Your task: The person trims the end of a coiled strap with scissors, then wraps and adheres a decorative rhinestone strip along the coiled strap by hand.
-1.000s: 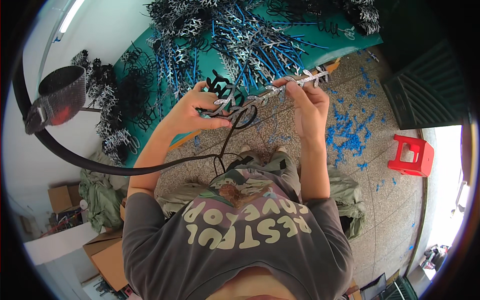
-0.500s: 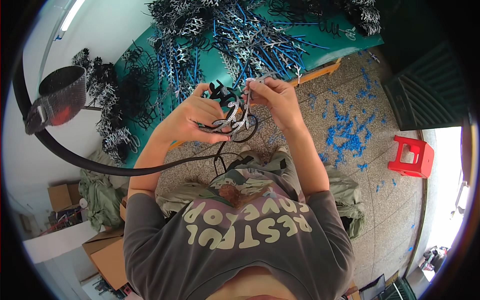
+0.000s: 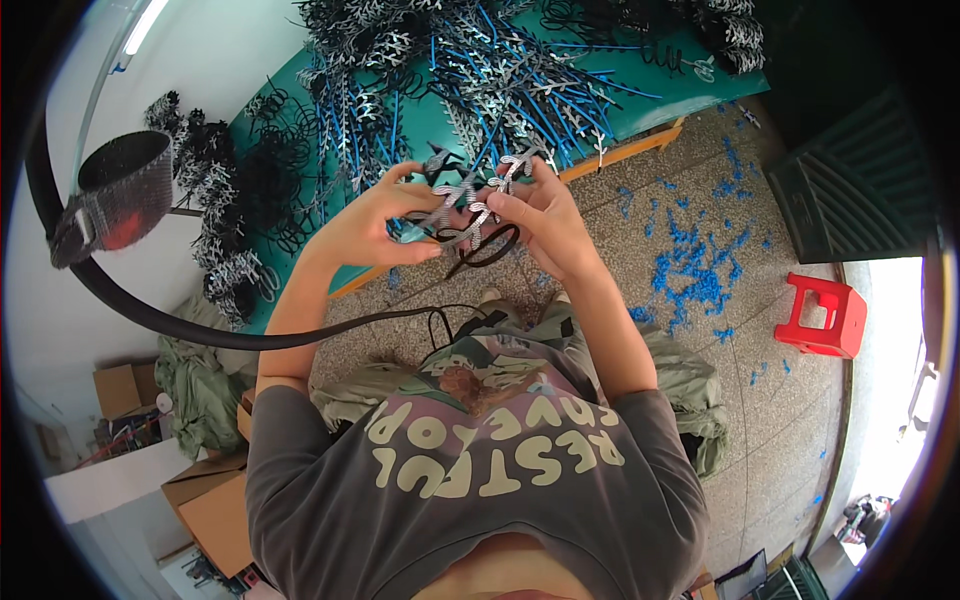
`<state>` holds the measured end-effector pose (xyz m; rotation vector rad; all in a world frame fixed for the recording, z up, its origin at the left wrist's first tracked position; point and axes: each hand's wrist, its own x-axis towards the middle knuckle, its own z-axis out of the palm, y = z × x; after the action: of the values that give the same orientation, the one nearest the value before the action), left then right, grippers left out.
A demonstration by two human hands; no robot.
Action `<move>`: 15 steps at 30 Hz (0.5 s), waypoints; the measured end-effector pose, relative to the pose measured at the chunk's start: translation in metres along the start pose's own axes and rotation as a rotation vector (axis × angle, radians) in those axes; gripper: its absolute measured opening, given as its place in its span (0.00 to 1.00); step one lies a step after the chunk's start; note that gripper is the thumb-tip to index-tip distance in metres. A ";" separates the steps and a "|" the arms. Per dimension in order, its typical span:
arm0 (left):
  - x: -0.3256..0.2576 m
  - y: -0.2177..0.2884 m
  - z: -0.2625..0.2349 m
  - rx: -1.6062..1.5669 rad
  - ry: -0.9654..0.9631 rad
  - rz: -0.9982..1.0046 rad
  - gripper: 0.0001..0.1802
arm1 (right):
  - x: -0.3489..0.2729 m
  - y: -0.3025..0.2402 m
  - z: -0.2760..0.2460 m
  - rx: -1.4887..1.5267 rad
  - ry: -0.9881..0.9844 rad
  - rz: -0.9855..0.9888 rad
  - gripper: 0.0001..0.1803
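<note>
A black and silver leafy strip (image 3: pixel 465 200), apparently coiled, is held in front of my chest, near the table's edge. The fingers and thumb of my left hand (image 3: pixel 360 225) curl around its left side. On the other side my right hand (image 3: pixel 552 222) pinches a silver leafy part between thumb and fingers. A thin black loop (image 3: pixel 510 245) sticks out below the strip, between the hands. Some fingertips are hidden behind the leaves. Beyond my hands, a heap of similar silver-black sprigs with blue stems (image 3: pixel 530 95) lies on the green table (image 3: pixel 640 118).
More dark leafy bunches (image 3: pixel 215 200) lie to the left. A black hose (image 3: pixel 190 328) with a mesh-covered cup (image 3: pixel 125 190) arches in from the left. Blue scraps (image 3: pixel 695 275) litter the floor near a red stool (image 3: pixel 845 318). Cardboard boxes (image 3: pixel 215 510) stand at lower left.
The leafy strip has turned in my hands, and its black loop now points right. My right hand has moved slightly left and down, closer to my left hand.
</note>
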<state>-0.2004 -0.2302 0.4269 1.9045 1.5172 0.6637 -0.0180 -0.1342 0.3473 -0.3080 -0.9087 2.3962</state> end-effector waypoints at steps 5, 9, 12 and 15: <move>0.006 -0.003 0.004 -0.176 -0.070 -0.329 0.16 | -0.002 0.023 0.001 -0.433 0.166 -0.267 0.37; -0.001 -0.017 0.014 -0.062 0.127 -0.143 0.14 | -0.015 0.001 0.007 -0.377 0.266 -0.428 0.15; -0.006 -0.009 0.015 0.021 0.133 -0.125 0.12 | -0.024 -0.018 -0.005 -0.632 0.256 -0.579 0.12; -0.001 -0.003 0.017 -0.021 0.127 -0.105 0.10 | -0.023 -0.025 -0.002 -0.508 0.269 -0.575 0.09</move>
<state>-0.1910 -0.2333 0.4134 1.7828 1.6701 0.7615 0.0124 -0.1311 0.3627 -0.4697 -1.2635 1.5431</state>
